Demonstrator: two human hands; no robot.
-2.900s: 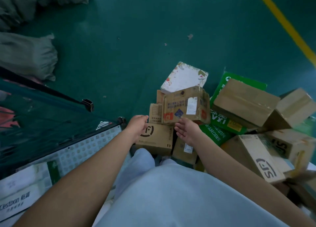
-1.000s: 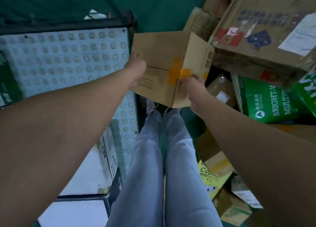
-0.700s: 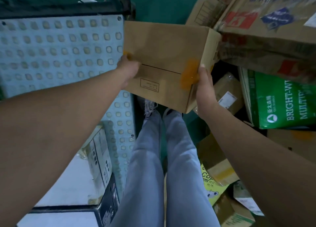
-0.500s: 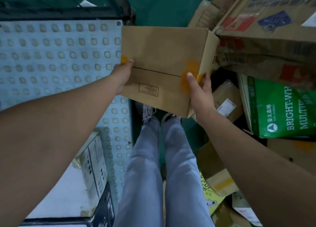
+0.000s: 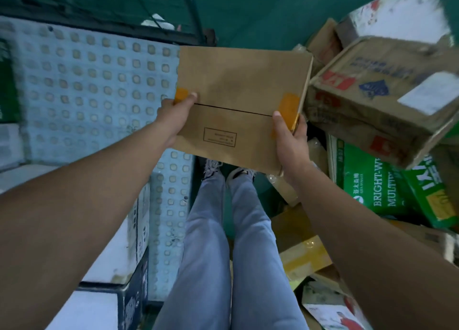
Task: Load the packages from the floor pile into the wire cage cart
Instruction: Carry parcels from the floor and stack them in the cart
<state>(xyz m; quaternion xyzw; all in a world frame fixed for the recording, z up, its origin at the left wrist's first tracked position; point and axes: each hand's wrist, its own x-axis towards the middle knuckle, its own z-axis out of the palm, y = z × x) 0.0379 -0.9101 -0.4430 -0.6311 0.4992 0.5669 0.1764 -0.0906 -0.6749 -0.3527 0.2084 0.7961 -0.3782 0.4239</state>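
Head view | cardboard box [image 5: 238, 101] held in the air above the person's shoes, between perforated cart floor [image 5: 87, 86] and floor pile [image 5: 372, 121] | left hand [image 5: 173, 116] grips box's left edge, thumb on top | right hand [image 5: 288, 141] grips right edge, fingers wrapped round the side at orange tape [image 5: 289, 103]

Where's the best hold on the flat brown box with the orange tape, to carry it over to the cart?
Grip the brown box at its two short ends, from left and right, as the left hand and right hand do now: it is wide and shallow.
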